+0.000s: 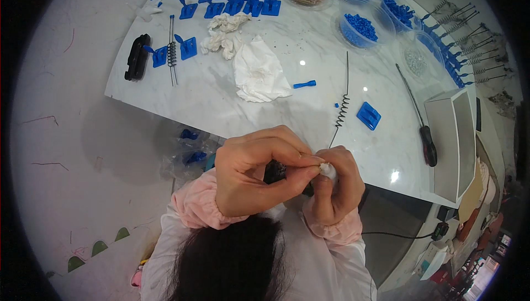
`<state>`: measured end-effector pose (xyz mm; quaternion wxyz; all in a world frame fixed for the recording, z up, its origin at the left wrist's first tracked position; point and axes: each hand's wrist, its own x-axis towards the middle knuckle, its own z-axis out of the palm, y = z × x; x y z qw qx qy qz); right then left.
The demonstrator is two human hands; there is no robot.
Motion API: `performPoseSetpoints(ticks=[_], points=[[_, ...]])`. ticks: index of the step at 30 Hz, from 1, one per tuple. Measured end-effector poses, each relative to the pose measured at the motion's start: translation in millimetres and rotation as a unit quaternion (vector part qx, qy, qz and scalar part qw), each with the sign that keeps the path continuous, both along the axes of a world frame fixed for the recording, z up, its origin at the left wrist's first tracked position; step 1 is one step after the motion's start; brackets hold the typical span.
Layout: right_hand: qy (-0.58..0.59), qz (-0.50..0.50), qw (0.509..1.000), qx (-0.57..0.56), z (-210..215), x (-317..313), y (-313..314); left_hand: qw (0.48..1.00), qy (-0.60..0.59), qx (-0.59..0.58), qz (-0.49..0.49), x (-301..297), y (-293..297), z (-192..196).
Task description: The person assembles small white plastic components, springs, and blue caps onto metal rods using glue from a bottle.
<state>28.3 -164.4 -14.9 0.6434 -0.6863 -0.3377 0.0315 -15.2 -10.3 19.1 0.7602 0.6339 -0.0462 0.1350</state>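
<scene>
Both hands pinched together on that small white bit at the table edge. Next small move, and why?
Probably keep the pinch and ease the hands forward over the white table. The left hand and right hand meet on a small white piece just off the table's near edge, above the lap, so a slip would likely drop it out of view. What else they hold is hidden by the fingers.

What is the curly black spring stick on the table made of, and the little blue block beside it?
The thin black rod with a coiled middle looks like metal wire: very thin, stiff, evenly wound, dull dark finish. The small blue ribbed rectangular block looks like moulded plastic: uniform bright colour, crisp ridges, slight sheen. Both lie on the glossy white marbled tabletop, probably stone or a laminate imitation.
</scene>
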Motion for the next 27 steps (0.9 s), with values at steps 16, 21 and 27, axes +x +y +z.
performPoseSetpoints(ticks=[16,21,27], points=[[-0.049,0.003,0.998,-0.026,-0.3,1.8,-1.3,0.993,0.014,-0.104,-0.047,4.0,-2.5,-8.4],[0.093,0.048,0.994,0.011,3.3,-0.7,-2.7,0.988,0.091,-0.122,-0.022,4.2,-1.8,5.4],[-0.048,-0.043,0.996,-0.059,3.7,-1.4,5.2,0.998,0.034,-0.043,-0.010,3.2,1.3,-5.5]])
